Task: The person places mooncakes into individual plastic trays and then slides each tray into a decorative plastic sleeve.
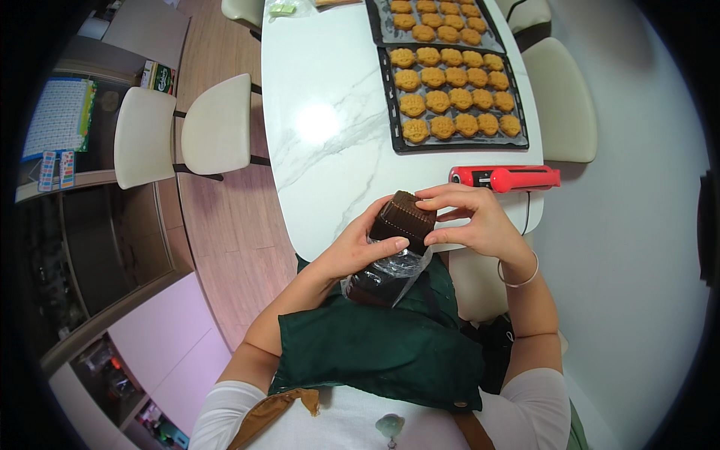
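A stack of small brown plastic trays with ribbed sides is held over the near edge of the table, partly inside a clear plastic bag. My left hand wraps around the stack from the left, its thumb lying across the near side above the bag's mouth. From the right, my right hand pinches the exposed end of the stack, with thumb and fingertips on its edges. Whether one tray is apart from the others cannot be made out. The lower part of the bag hangs in front of my green apron.
Beyond my right hand, a red heat sealer with a cord lies on the white marbled table. Two black baking trays hold rows of golden molded pastries. Cream chairs stand alongside.
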### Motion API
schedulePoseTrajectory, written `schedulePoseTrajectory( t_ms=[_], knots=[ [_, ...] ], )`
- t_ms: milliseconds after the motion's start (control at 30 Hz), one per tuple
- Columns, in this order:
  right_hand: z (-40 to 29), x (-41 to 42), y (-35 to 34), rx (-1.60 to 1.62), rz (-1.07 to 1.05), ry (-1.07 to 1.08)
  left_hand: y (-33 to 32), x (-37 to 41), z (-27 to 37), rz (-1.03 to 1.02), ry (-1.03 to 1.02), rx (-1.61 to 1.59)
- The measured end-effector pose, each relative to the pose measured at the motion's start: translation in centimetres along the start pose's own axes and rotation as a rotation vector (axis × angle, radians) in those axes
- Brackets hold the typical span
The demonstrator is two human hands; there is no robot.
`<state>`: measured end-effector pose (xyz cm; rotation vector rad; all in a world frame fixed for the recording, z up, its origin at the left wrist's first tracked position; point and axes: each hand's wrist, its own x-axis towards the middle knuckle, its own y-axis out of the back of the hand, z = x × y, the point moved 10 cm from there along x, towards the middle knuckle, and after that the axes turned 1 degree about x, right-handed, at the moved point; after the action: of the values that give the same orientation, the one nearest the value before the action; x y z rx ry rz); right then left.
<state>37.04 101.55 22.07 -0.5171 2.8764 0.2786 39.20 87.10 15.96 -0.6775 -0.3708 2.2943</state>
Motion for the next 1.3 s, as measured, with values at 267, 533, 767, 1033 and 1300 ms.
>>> schedulePoseTrajectory(
  t_ms=[267, 533, 767, 1033, 1300],
  knots=[
    [-0.3, 0.0, 0.2, -0.026, -0.009, -0.014, -0.3, 0.2, 0.3, -0.028, 0.004, -0.008],
    [-1.0, -0.1, 0.3, -0.083, -0.003, 0.035, -0.4, 0.2, 0.4, -0.035, 0.012, -0.026],
    [-1.6, 0.0, 0.3, -0.146, -0.022, 0.056, -0.4, 0.3, 0.4, -0.048, 0.016, -0.023],
    [-2.4, -0.2, 0.0, -0.256, -0.057, 0.163, -0.3, 0.3, 0.0, -0.063, 0.012, -0.028],
    [-3.6, -1.1, -0.6, -0.435, 0.014, 0.316, -0.4, 0.4, -0.1, -0.041, -0.002, 0.005]
  ],
)
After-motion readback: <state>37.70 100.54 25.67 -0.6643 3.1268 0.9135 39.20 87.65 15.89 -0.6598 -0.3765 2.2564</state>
